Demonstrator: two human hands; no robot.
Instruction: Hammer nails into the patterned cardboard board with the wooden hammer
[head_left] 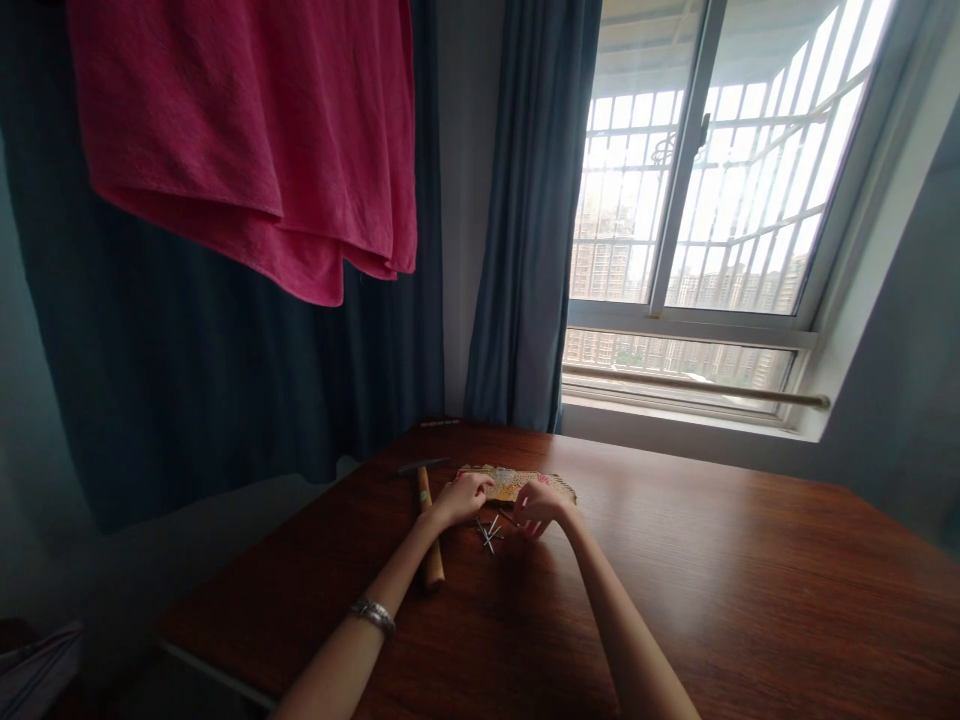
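Note:
A flat, worn piece of corrugated cardboard (506, 485) with a yellow and red print lies on the table before me. My left hand (466, 495) is at its left part, fingers curled and pressed on it. At the board's front right, my right hand (538, 507) is bent down with its fingertips pinched; a thin dark sliver, seemingly a nail (508, 517), shows at them. Several loose silver nails (490, 534) lie in a small heap between my hands. A hammer (433, 555) with a wooden handle rests left of them, partly behind my left wrist.
The dark brown wooden table (675, 570) reaches to the wall under the barred window (690, 200). Blue curtains (525, 250) hang behind it. A pink towel (247, 130) hangs at upper left, above the table's height. A small dark strip (440, 422) lies at the far corner.

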